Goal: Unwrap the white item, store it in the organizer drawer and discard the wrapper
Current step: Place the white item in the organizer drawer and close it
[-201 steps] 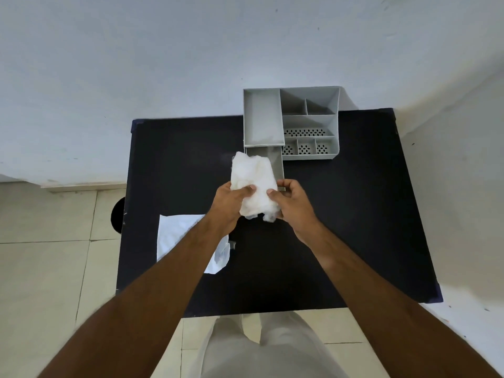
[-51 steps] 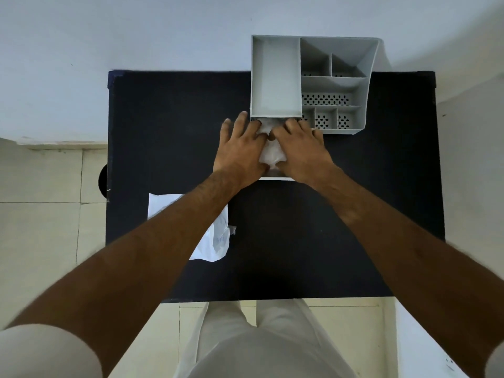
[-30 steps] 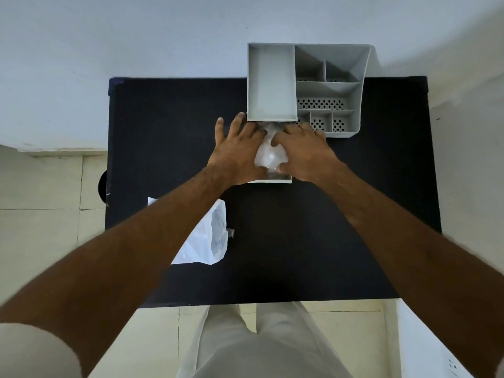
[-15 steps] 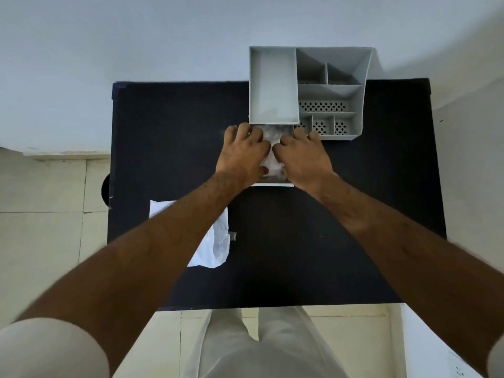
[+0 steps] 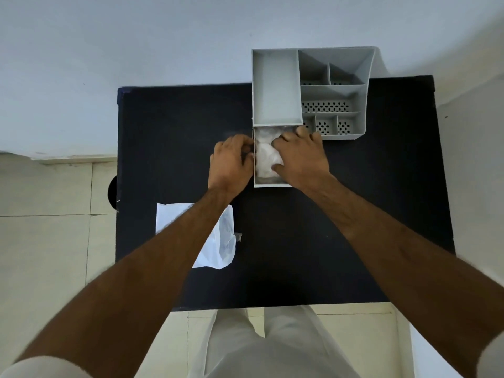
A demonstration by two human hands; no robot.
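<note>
Table point(image 5: 169, 137): hands point(image 5: 301, 155) half-cover drawer's point(image 5: 270, 183) white item point(image 5: 266, 158).

Left hand point(image 5: 231, 162) now off the white item point(image 5: 266, 158), curled against the outer left wall of the drawer point(image 5: 270, 183); earlier both hands covered it. More of the item shows, sunk inside the drawer. Right hand point(image 5: 301, 156) has shifted onto its right side, fingers spread.

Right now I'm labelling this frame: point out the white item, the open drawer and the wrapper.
white item point(image 5: 265, 156), head view, on its crumpled middle inside the drawer.
drawer point(image 5: 268, 184), head view, on its near front wall.
wrapper point(image 5: 225, 241), head view, on its right part beside the forearm.
</note>
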